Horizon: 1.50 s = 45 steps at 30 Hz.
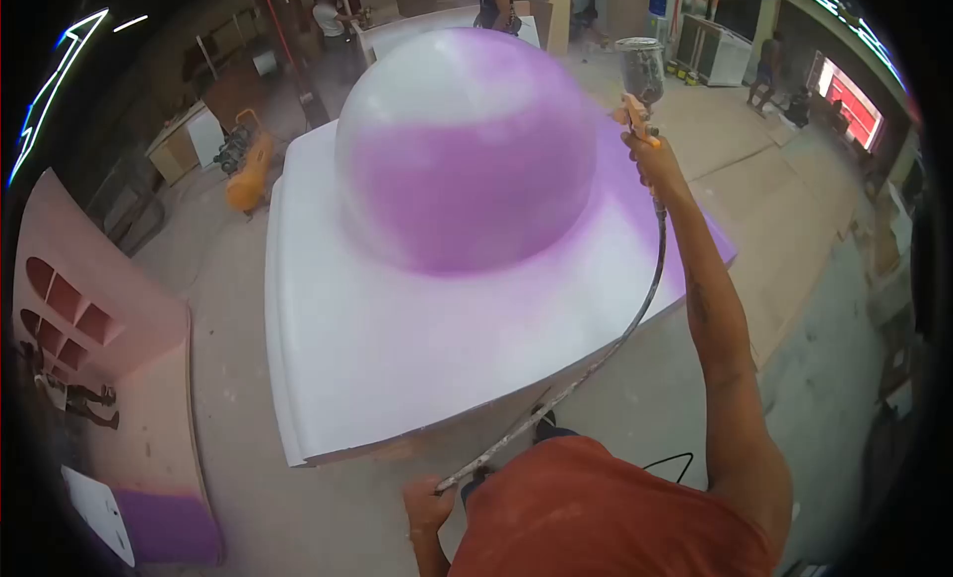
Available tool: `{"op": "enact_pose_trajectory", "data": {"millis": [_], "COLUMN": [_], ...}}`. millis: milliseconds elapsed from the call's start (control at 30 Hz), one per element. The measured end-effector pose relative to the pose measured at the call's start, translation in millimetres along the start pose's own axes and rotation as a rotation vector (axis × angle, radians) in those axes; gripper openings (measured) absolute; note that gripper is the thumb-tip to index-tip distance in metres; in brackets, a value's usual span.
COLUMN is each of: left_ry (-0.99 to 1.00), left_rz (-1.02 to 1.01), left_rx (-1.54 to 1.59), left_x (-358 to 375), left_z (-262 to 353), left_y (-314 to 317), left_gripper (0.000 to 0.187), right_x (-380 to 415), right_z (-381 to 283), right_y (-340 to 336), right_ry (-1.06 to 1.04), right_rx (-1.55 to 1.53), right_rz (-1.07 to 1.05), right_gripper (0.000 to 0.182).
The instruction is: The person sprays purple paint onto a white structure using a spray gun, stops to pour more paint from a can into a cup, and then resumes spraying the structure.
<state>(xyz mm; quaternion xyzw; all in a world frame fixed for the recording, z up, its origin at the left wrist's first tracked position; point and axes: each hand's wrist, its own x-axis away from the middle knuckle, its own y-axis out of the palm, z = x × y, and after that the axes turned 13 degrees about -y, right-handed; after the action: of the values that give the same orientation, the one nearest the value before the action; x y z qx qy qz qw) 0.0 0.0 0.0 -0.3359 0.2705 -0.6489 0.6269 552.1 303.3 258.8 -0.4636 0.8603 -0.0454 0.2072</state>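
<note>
My right hand (652, 160) grips a spray gun (638, 120), raised at the right side of a big dome (476, 180). A metal paint cup (641, 69) sits on top of the gun. Purple paint covers much of the dome's front and right; its upper left is white. The dome rises from a white base panel (417, 363) whose right edge is purple. From the gun's handle a hose (650, 294) curves down to my left hand (427, 505), which is closed around it near my waist.
An orange air compressor (250, 170) stands on the floor at left. A pink shelf panel (109, 329) and a purple-and-white panel (164, 525) are on the left. Several people are in the background. A cabinet (713, 53) stands at the back right.
</note>
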Motion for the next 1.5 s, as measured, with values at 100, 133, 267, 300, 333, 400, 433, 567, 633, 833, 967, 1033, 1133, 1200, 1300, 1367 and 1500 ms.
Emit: {"op": "enact_pose_trajectory", "data": {"millis": [100,133,267,300,333,400,433,567,633,833,967,1033,1133,1200,1300,1367,1500], "left_ry": [0.075,0.044,-0.056,-0.058,-0.134,-0.225,-0.216,-0.185,-0.186,-0.14,-0.079,-0.047,0.062,0.046,0.019,0.011,-0.043], "left_rz": [0.033,0.01,0.004,0.006,0.071,0.137,0.179,0.323,0.353,0.384,0.297,0.263,0.253,0.251,0.271,0.301,0.373], "left_rx": [0.066,0.126,0.09,0.123,0.195,0.271,0.301,0.337,0.348,0.372,0.365,0.365,0.354,0.382,0.401,0.384,0.365], "left_x": [-8,-10,-2,-1,2,7,9,14,17,12,-1,-6,-17,-23,-28,-27,-21], "left_z": [30,41,29,35,37,30,23,3,-4,-15,0,23,56,74,85,82,82], "left_y": [-2,0,-44,-30,-28,-30,-34,-55,-61,-57,-48,-46,-36,-30,-23,-24,-29], "left_gripper": [0.035,0.036,0.037,0.037,0.033,0.028,0.024,0.02,0.02,0.022,0.023,0.024,0.026,0.026,0.026,0.026,0.027], "right_x": [-28,-32,4,5,11,25,32,52,59,47,8,-9,-52,-80,-104,-106,-80], "right_z": [9,5,-24,-41,-54,-74,-82,-119,-134,-122,-95,-91,-88,-90,-101,-100,-126], "right_y": [-1,0,40,40,44,63,75,115,127,123,88,65,36,25,33,48,87], "right_ry": [-0.017,-0.058,0.028,0.008,0.011,0.015,0.008,0.026,0.005,0.02,0.012,-0.008,-0.054,-0.101,-0.186,-0.193,-0.15], "right_rx": [0.045,0.091,0.0,0.024,-0.023,-0.066,-0.133,-0.377,-0.416,-0.413,-0.185,-0.119,0.003,0.102,0.272,0.245,0.025], "right_rz": [0.059,0.04,-0.082,-0.091,-0.165,-0.254,-0.313,-0.481,-0.508,-0.463,-0.285,-0.234,-0.155,-0.138,-0.121,-0.16,-0.28], "right_gripper": [0.026,0.026,0.028,0.028,0.027,0.026,0.026,0.024,0.024,0.023,0.024,0.024,0.024,0.028,0.03,0.03,0.028]}}
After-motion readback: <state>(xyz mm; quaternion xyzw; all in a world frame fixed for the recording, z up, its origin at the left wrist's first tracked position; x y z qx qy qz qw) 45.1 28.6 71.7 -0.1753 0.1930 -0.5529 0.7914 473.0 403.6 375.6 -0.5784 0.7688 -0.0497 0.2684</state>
